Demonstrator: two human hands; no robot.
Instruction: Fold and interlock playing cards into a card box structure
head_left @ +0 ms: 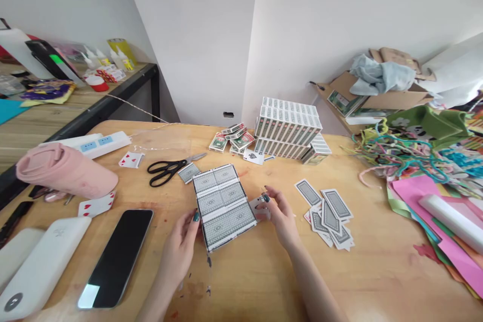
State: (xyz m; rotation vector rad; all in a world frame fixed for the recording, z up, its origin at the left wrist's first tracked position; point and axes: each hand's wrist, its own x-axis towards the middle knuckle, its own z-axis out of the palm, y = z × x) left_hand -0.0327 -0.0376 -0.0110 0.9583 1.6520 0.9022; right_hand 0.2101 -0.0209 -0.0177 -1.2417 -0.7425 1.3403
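Observation:
A flat panel of joined playing cards (222,205), grey backs up with white strips between the rows, lies tilted in front of me. My left hand (183,239) grips its left edge, thumb on top and fingers underneath. At the right edge my right hand (278,211) pinches a playing card (261,207) that stands out beside the panel; whether it is attached I cannot tell. Just beyond the panel's upper left corner lie black-handled scissors (168,168) and a small card piece (188,173). Loose cards (332,216) are spread to the right of my right hand.
Stacked card boxes (289,121) stand at the back, with several loose boxes (232,138) beside them. A phone (118,256), white power banks (49,266), a pink roll (68,170) and a power strip (105,143) line the left. Pipe cleaners (407,156) and coloured paper (441,231) crowd the right.

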